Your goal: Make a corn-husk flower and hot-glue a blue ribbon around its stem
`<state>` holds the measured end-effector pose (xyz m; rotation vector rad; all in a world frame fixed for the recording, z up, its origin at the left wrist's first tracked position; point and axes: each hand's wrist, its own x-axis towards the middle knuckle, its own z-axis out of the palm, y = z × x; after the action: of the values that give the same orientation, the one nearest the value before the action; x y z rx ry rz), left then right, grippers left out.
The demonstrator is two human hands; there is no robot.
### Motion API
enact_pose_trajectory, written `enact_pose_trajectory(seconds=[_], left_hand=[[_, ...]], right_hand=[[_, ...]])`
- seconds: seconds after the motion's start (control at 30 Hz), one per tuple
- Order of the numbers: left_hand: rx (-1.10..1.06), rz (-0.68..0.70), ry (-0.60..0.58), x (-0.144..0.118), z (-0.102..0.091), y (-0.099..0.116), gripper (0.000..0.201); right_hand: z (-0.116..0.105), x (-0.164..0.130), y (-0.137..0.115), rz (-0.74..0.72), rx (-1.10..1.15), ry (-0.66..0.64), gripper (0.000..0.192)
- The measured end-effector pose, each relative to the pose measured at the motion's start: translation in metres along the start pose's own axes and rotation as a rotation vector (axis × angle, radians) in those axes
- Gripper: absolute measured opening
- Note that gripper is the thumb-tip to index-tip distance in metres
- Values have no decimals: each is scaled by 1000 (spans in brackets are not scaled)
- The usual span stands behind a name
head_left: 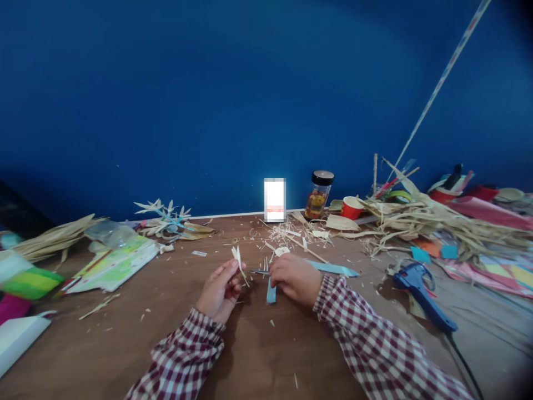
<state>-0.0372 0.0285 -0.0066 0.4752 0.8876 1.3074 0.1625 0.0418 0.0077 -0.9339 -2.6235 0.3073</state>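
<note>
My left hand (220, 290) pinches a pale straw sprig (239, 260) upright, while just beside it my right hand (296, 278) grips small scissors (260, 271) on the table (258, 355).

Deep blue wall (258, 89), white baseboard strip (233, 215) at its foot, brown wooden table (258, 350), dim even light

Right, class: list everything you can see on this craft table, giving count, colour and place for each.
Straw piece: one, pale, in left hand.
Blue strips: two, light blue, by right hand.
Glue gun: one, blue, right.
Jar: one, black lid, back centre.
Cup: one, red, beside jar.
Straw heap: one, tan, back right.
Table: one, brown.
Left hand: pinching straw.
Right hand: knuckles up, on table.
</note>
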Motion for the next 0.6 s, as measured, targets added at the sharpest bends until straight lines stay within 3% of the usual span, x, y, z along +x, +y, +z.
enact_pose_trajectory(seconds=[0.2,0.4,0.6], left_hand=[[12,-5,16,1,0,-2,6],[25,6,10,3,-1,-3,6],[12,10,26,3,-1,-2,6]], right_hand=[[11,1,-3,-30,-36,-54,25],[15,5,-4,24,-91,15,13],[13,5,-8,128,89,143,13]])
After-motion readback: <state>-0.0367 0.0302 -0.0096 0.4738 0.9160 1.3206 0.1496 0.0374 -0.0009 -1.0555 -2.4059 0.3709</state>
